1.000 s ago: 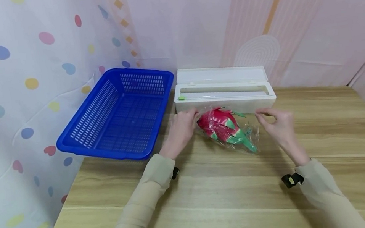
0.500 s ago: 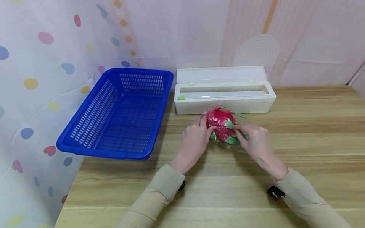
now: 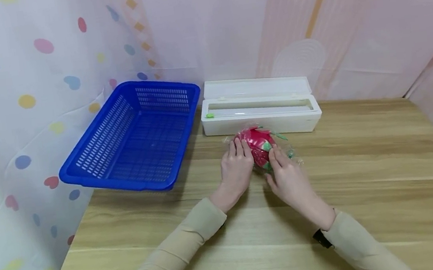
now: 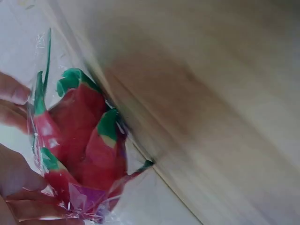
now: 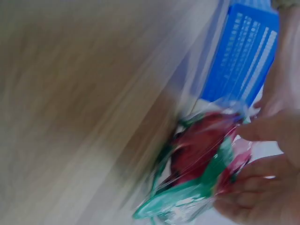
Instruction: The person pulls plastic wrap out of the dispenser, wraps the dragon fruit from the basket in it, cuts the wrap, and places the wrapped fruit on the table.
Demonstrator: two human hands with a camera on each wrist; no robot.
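A red dragon fruit (image 3: 257, 141) with green-tipped scales lies on the wooden table, wrapped in clear plastic film (image 5: 187, 201). My left hand (image 3: 237, 166) presses the film against the fruit's left side with its fingers nearly straight. From the right, my right hand (image 3: 289, 178) rests its extended fingers on the wrapped fruit, thumb lower down near the table. Green scale tips (image 4: 108, 129) show through the film in the left wrist view. The fingers hide parts of both sides of the fruit.
Just behind the fruit stands a long white cling film dispenser (image 3: 262, 122), lid up, with a green slider (image 3: 210, 115) on its front edge. A blue perforated plastic basket (image 3: 124, 183) is at the left. Patterned curtains (image 3: 226, 24) hang behind the table.
My right hand has come in from the right, bringing film over the fruit's green end. My left hand has moved right onto the fruit, and both hands' fingers now lie flatter on it.
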